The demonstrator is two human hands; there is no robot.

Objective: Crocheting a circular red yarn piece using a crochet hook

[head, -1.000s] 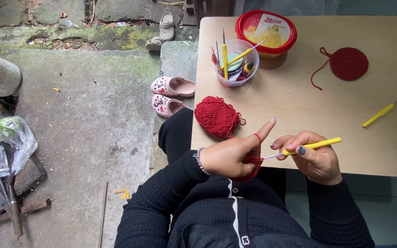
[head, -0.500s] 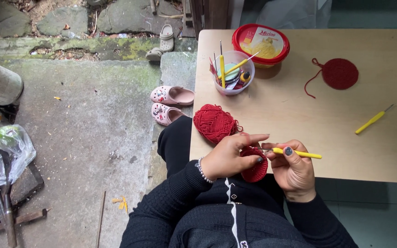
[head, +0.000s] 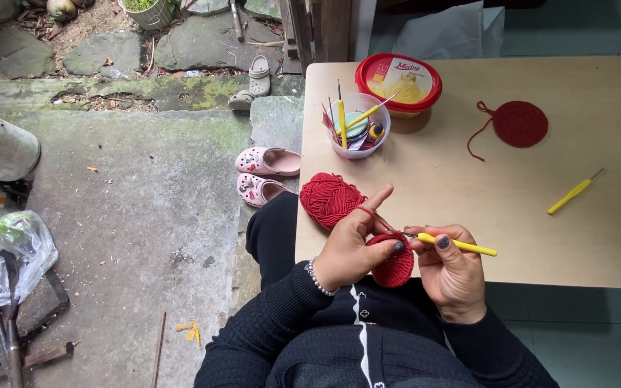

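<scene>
I'm mid-stitch on the red crochet round, pinched in my left hand at the near edge of the surface. My right hand grips the yellow hook, its tip at the round's rim. Yarn runs over my raised forefinger from the ball just beyond. The next loop, I judge, needs steady tension.

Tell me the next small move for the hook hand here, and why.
Probably draw the yellow crochet hook back through the red round piece: its tip sits at the edge, the left hand tensions yarn over a raised finger, and the right hand grips it.
</scene>
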